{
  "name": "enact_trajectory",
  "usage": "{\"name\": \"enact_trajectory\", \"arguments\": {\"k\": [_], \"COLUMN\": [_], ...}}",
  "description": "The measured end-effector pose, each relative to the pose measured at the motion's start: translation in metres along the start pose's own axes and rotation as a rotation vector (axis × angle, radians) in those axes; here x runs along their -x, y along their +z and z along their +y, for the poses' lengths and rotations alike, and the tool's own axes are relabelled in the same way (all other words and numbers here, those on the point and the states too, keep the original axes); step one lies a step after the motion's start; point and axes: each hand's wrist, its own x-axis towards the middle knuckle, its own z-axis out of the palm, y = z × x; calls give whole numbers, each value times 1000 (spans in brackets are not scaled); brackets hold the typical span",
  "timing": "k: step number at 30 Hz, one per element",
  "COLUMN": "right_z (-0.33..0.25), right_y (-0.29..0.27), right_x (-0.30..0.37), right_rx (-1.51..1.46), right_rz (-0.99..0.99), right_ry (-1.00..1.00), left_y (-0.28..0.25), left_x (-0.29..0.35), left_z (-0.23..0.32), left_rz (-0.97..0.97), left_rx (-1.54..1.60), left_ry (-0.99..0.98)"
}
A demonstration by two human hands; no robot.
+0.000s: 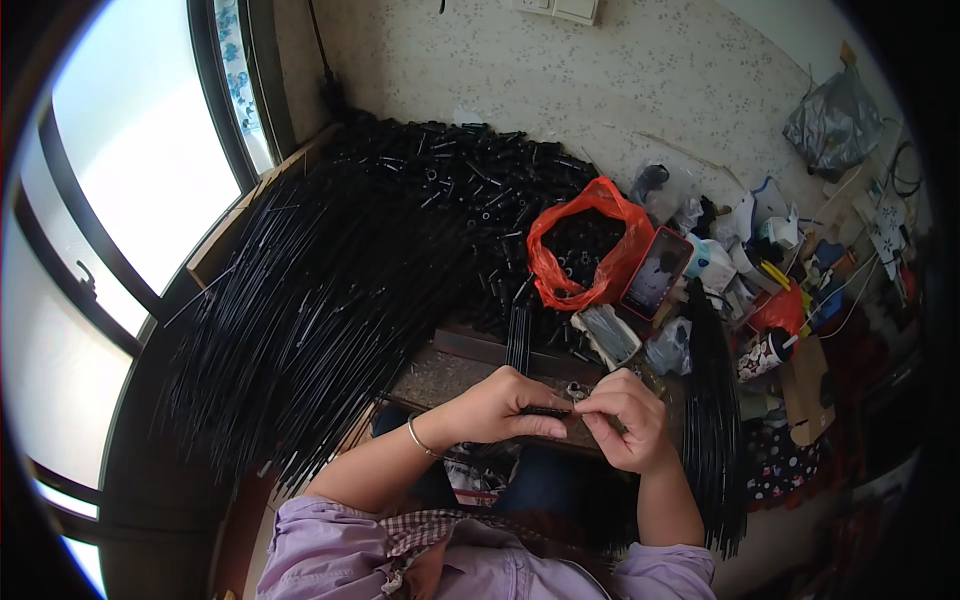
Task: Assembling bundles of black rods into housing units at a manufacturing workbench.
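Observation:
My left hand (518,405) is closed, thumb and fingers pinching a thin dark piece (545,411) whose kind does not show. Fingertips together, my right hand (627,418) meets it at the piece's right end; whatever it pinches is too small to make out. Just beyond my left hand, a few thin black rods (518,340) run side by side toward the pile; the hand hides their near ends. Both hands are above the near edge of a worn wooden bench (425,378), over my lap.
Long thin black rods (300,330) cover the left side, short black tubes (470,165) the back. A red plastic bag (540,255) holds small black parts. Right of it are a phone (658,272), a patterned cup (765,357), clutter and another hanging rod bundle (712,430).

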Motion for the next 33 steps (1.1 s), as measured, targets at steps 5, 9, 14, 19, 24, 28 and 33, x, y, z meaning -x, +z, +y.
{"name": "enact_trajectory", "arguments": {"k": [5, 9, 14, 19, 24, 28, 33], "right_z": [-15, -29, -22, -56, 18, 171, 204], "right_y": [11, 20, 15, 24, 34, 19, 16], "right_x": [-1, -15, -6, 1, -17, 33, 75], "right_rx": [-34, 171, 172, -144, -625, 593, 720], "right_rz": [36, -84, -41, -323, -543, 89, -156], "right_ry": [129, 64, 66, 115, 508, 588, 640], "left_y": [4, 14, 42, 43, 40, 44, 44], "left_x": [-3, 8, 44, 46, 70, 78, 88], "left_z": [2, -26, -86, -102, -97, -70, -81], "left_rz": [-27, -5, -104, -124, -204, -346, -311], "left_rx": [-13, 99, -697, -1135, -1080, -1039, -1111], "left_ry": [-19, -119, -316, -225, -169, -258, -212]}}
